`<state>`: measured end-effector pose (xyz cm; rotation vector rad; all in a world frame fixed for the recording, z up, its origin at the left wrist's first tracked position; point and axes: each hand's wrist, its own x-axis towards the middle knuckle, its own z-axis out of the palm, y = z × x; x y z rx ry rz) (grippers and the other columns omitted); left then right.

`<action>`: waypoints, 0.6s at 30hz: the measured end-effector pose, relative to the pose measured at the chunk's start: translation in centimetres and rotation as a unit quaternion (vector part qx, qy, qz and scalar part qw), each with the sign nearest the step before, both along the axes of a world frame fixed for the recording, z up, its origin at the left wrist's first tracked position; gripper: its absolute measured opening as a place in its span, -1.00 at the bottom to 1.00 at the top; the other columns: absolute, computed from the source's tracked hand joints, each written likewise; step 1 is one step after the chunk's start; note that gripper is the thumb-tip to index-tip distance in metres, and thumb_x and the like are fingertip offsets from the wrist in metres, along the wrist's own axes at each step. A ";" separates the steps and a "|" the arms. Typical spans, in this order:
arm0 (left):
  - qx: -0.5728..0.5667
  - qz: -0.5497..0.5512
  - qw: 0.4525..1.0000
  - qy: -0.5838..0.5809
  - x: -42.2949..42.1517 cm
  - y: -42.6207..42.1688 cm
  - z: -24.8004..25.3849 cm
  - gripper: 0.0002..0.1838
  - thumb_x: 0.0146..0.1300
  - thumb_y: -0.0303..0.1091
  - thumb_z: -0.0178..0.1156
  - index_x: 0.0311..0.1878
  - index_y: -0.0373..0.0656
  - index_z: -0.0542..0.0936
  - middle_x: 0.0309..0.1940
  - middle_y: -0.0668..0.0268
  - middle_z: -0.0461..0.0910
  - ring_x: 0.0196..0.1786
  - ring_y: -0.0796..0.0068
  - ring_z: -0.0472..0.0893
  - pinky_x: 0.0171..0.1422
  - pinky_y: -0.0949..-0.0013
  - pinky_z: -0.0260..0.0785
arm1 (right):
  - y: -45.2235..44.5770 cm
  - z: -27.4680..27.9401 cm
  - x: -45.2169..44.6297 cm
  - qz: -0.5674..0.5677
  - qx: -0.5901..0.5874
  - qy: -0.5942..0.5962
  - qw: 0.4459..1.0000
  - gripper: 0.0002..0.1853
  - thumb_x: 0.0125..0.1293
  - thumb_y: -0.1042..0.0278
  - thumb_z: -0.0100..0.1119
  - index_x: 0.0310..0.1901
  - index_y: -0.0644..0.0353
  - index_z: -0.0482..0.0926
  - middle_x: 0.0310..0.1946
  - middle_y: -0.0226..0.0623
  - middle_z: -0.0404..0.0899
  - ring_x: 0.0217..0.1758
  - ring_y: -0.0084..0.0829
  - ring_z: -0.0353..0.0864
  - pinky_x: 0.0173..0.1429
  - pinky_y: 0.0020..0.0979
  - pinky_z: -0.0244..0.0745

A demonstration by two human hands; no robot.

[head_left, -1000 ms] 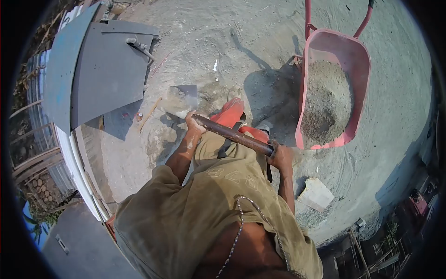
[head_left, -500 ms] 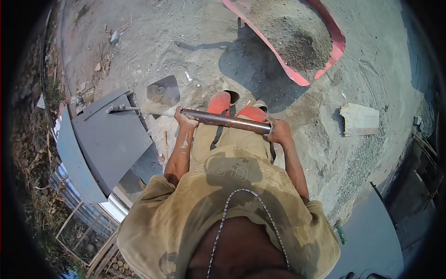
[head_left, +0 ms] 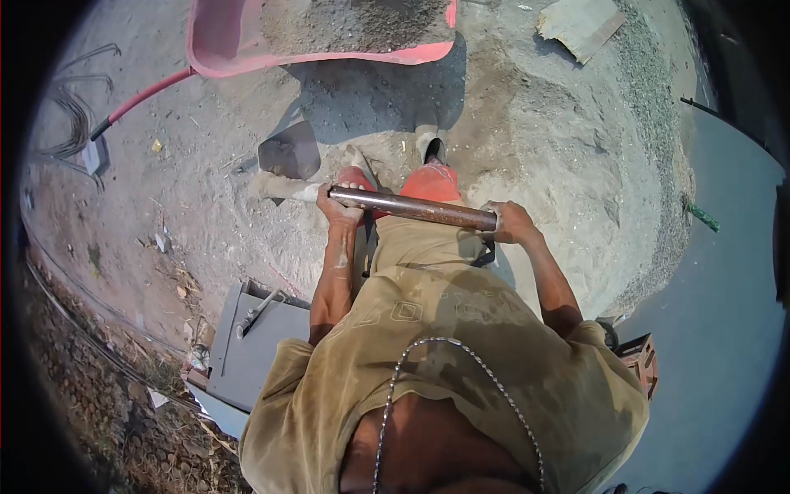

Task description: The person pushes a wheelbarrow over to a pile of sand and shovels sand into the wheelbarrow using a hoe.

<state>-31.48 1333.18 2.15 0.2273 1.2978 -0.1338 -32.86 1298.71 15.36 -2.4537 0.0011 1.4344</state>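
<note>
While my left hand and right hand grip the shovel, its blade beyond the left, this apparent carrying step next calls for balance.

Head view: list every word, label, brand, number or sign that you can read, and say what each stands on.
No whole word can be read.
Shirt: outlined characters across the front; one looks like "O" or "0", the others are too creased and faint to read.
Shovel and wheelbarrow: no lettering visible.
</note>
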 end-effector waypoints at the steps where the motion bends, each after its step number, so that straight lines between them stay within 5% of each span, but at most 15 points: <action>1: -0.022 -0.030 0.999 -0.002 -0.3 0.9 -0.4 -0.76 -0.13 -0.14 0.12 -0.55 -0.08 0.37 -0.64 0.33 0.36 -0.56 0.30 0.42 -0.37 0.18 0.38 | 1.1 1.7 -0.5 -0.040 -0.014 0.012 0.999 -0.35 -0.35 0.03 0.40 -0.09 0.06 0.52 -0.31 -0.08 0.57 -0.21 -0.07 0.54 -0.08 -0.20 0.43; 3: 0.000 -0.055 0.998 0.034 0.8 1.4 0.6 -0.72 -0.11 -0.11 0.09 -0.65 -0.09 0.33 -0.70 0.31 0.34 -0.61 0.30 0.39 -0.50 0.22 0.34 | 2.6 2.6 -3.5 -0.079 0.015 -0.006 0.997 -0.37 -0.34 0.08 0.38 -0.09 0.07 0.51 -0.32 -0.08 0.57 -0.23 -0.08 0.55 -0.10 -0.21 0.44; 5: -0.023 -0.108 0.994 -0.019 0.5 3.1 1.1 -0.71 -0.10 -0.09 0.05 -0.68 -0.07 0.30 -0.71 0.29 0.34 -0.63 0.31 0.38 -0.55 0.23 0.30 | 3.6 2.2 -6.7 -0.059 0.044 -0.109 0.991 -0.37 -0.34 0.09 0.32 -0.08 0.09 0.51 -0.37 -0.04 0.57 -0.29 -0.08 0.57 -0.17 -0.22 0.46; 7: -0.084 -0.155 0.975 -0.136 0.0 5.9 -0.2 -0.68 -0.10 -0.08 0.01 -0.72 -0.06 0.23 -0.72 0.24 0.34 -0.65 0.32 0.35 -0.60 0.26 0.25 | 4.9 2.7 -7.1 -0.101 0.021 -0.089 0.991 -0.35 -0.35 0.05 0.32 -0.08 0.09 0.51 -0.38 -0.04 0.57 -0.30 -0.08 0.58 -0.18 -0.22 0.46; 10: -0.010 -0.146 0.989 -0.022 1.5 5.7 3.0 -0.70 -0.12 -0.10 0.02 -0.70 -0.07 0.23 -0.71 0.23 0.34 -0.64 0.31 0.36 -0.59 0.25 0.27 | 5.9 2.1 -7.9 -0.152 0.016 -0.041 0.987 -0.28 -0.39 -0.06 0.33 -0.08 0.10 0.50 -0.33 -0.04 0.57 -0.23 -0.09 0.57 -0.14 -0.22 0.45; 18: 0.037 -0.184 0.982 -0.017 4.0 1.9 2.0 -0.73 -0.07 -0.12 0.02 -0.61 -0.12 0.32 -0.68 0.24 0.37 -0.62 0.33 0.41 -0.46 0.26 0.37 | 4.2 2.6 -8.7 -0.203 0.025 -0.108 0.973 -0.38 -0.34 0.05 0.35 -0.10 0.04 0.52 -0.28 -0.12 0.58 -0.20 -0.08 0.55 -0.11 -0.22 0.44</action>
